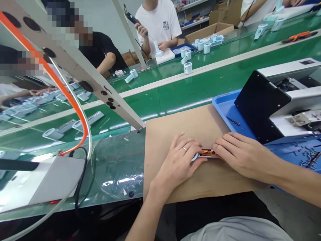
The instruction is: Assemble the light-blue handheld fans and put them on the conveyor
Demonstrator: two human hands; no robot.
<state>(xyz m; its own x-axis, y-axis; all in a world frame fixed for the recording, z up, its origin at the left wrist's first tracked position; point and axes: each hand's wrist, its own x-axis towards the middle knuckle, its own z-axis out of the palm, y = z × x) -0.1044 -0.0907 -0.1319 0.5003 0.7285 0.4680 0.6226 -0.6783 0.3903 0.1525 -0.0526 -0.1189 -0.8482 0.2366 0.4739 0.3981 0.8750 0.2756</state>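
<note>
A small light-blue housing [207,153] with an orange-brown part and thin wires inside lies over the brown cardboard sheet [173,124]. My left hand [179,160] grips its rounded left end, thumb below and fingers above; a ring shows on one finger. At the other end, my right hand [233,152] has its fingers bent and pressed together on the housing. Both palms face down, and the fingers cover the housing's two ends.
A blue tray [225,110] with screws and a black-and-silver machine [263,103] stands at the right. Beyond runs a green conveyor [160,100] carrying light-blue parts. A slanted metal post [100,80] and orange hose [72,103] rise at the left. Several people sit opposite.
</note>
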